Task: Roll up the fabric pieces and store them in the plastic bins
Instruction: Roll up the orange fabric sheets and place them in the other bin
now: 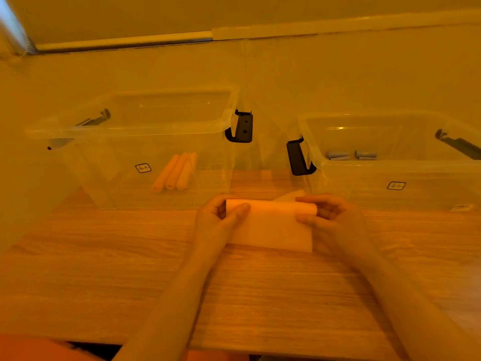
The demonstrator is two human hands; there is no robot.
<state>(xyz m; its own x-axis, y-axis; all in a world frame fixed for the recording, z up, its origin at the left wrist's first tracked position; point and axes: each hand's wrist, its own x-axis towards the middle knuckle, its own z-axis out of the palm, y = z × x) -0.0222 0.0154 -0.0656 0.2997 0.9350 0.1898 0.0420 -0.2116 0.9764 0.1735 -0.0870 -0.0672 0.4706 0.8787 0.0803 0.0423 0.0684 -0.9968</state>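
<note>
A wooden table (104, 269) carries two clear plastic bins side by side at its far edge. The left bin (130, 131) holds three rolled pale fabric pieces (174, 171) lying together on its floor; the right bin (390, 142) holds two small grey-blue rolls (350, 155). Each bin has black latch handles (240, 126) at its ends. In front of the gap between the bins lies a pale fabric piece (270, 225), its far edge rolled into a tube and its near part flat on the table. The left hand (218, 217) pinches the tube's left end, thumb on top. The right hand (330, 217) grips the right end, fingers curled around it. Another pale scrap (291, 195) shows just beyond the tube, possibly more fabric.
</note>
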